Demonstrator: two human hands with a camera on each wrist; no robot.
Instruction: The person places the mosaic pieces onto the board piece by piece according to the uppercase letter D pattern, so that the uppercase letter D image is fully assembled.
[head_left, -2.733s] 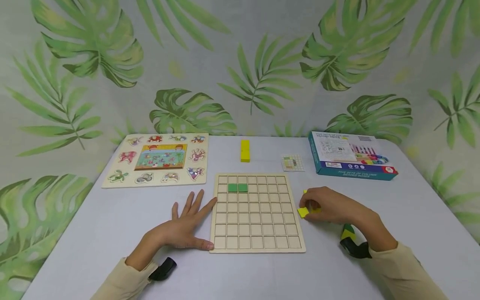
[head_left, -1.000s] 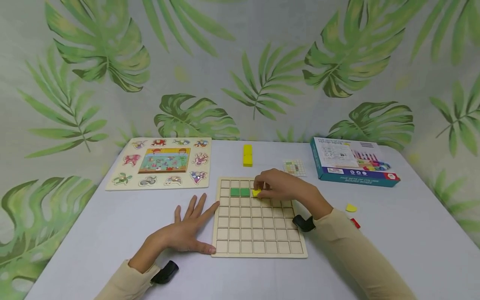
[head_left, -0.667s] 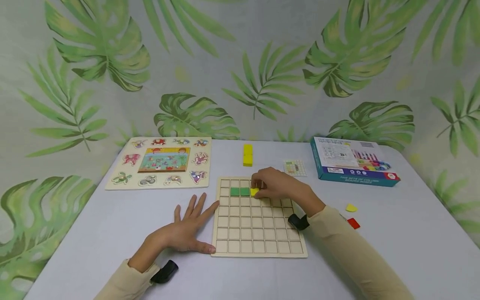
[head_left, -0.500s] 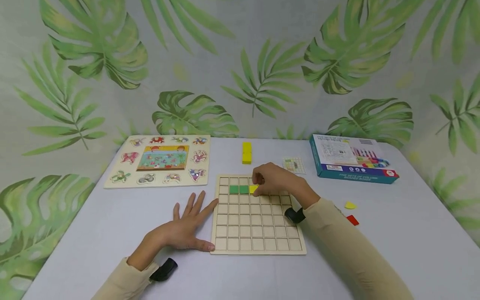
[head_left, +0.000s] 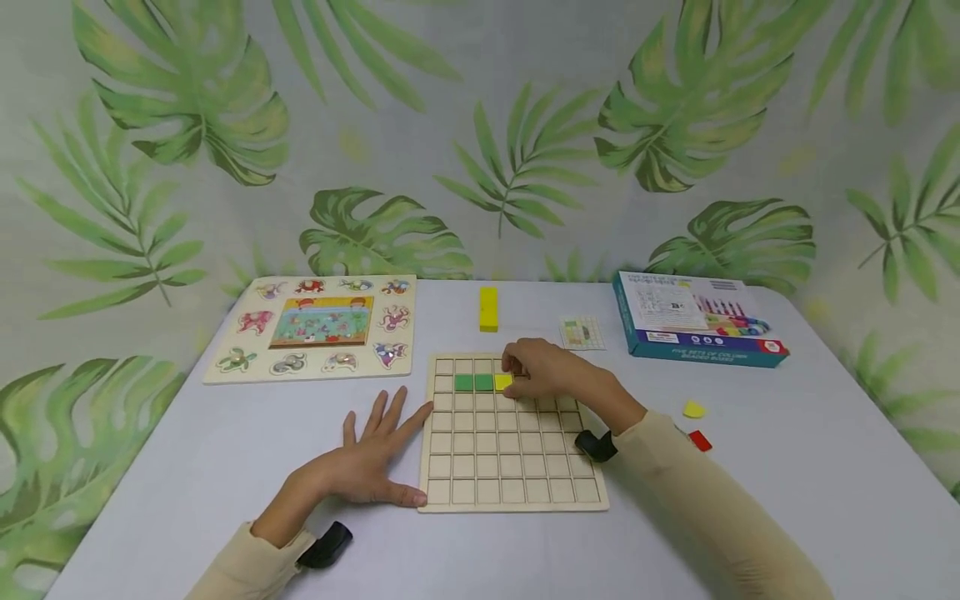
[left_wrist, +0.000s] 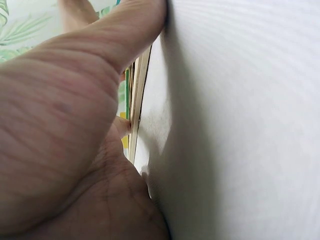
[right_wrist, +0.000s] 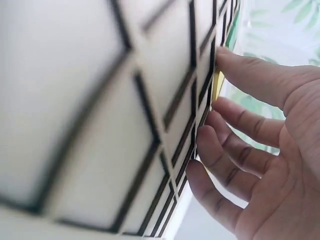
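Your right hand (head_left: 547, 368) pinches a flat yellow square tile (head_left: 502, 382) between thumb and index finger, at the second row, fourth column of the pale wooden grid board (head_left: 507, 443), right beside two green square tiles (head_left: 483, 382) in that row. Your left hand (head_left: 362, 468) is spread on the white-covered bench (head_left: 510, 558), thumb and index fingertip touching the board's left edge, while a yellow curved-edged piece (head_left: 694, 409) and a red piece (head_left: 700, 440) lie to the board's right.

A pale wooden grid board (head_left: 487, 442) lies flat; toward its twelve o'clock edge, a partly hidden yellow tile (head_left: 502, 382) sits at a second-row cell, two green tiles (head_left: 464, 382) side by side at its nine o'clock
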